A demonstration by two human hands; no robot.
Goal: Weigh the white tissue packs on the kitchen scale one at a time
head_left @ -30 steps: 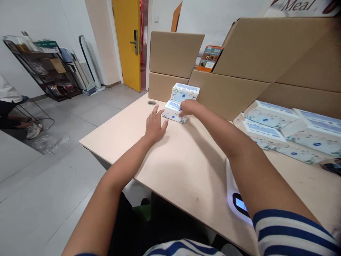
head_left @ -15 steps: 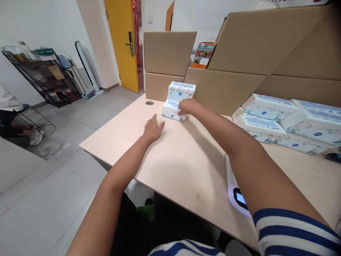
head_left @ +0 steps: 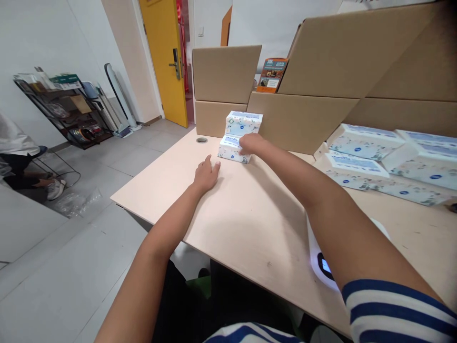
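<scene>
At the far left part of the table, my right hand (head_left: 253,143) is closed on the right end of a white tissue pack (head_left: 230,148) with a floral print and a blue badge. Behind and higher than it sits a second tissue pack (head_left: 243,123), close against the cardboard; what carries it is hidden. My left hand (head_left: 206,174) rests near the tabletop just in front and to the left, its fingers apart and holding nothing. A gap separates it from the nearer pack.
Several more tissue packs (head_left: 367,142) are stacked at the right. Cardboard boxes (head_left: 228,74) line the table's back edge. Under my right forearm lies a white device with a lit display (head_left: 326,267). A round hole (head_left: 202,140) pierces the table (head_left: 243,224). A seated person (head_left: 14,138) is at left.
The view has shifted slightly, so the surroundings at left sit a little further right and lower. Both hands keep nearly the same place, and the packs have not visibly moved on the table.
</scene>
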